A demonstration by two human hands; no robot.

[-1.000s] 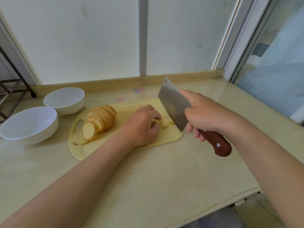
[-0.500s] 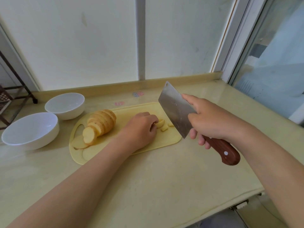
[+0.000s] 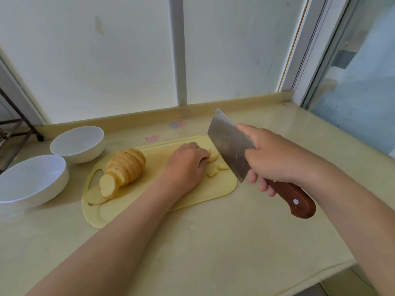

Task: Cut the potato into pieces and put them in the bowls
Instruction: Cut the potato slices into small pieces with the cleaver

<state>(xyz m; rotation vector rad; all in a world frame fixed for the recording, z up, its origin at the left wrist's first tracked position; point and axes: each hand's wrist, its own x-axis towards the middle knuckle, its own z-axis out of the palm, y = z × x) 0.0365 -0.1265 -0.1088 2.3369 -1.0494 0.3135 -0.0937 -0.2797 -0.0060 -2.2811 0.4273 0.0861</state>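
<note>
Lifting clear of the cut, the broad steel cleaver (image 3: 228, 144) with its reddish-brown wooden handle now hangs tilted over the right end of the pale yellow plastic cutting board (image 3: 192, 199); a second ago its edge was down among the pieces beside our left hand (image 3: 186, 165). Our right hand (image 3: 275, 161) has its fingers (image 3: 263, 184) wrapped tight round the handle, forefinger laid along the blade. The left-hand fingers are curled down and clamped on a pale potato slice (image 3: 213, 157), of which only an edge shows past the knuckles; how much is left under the hand we cannot tell. Small cut pieces (image 3: 212, 173) lie loose between that hand and the blade, more than showed before, so we judge that one chop is just done and the next is being lined up. The rest of the brown-skinned potato (image 3: 128, 165), cut into rounds that lean together, sits at the left end of the board. The larger white ceramic bowl (image 3: 32, 178) and the smaller white ceramic bowl (image 3: 78, 144) stand toward the back left corner of the beige stone bench (image 3: 213, 242), just beside the board. Nothing shows in either, so most of the task lies ahead: many rounds to dice, then the carrying over
</note>
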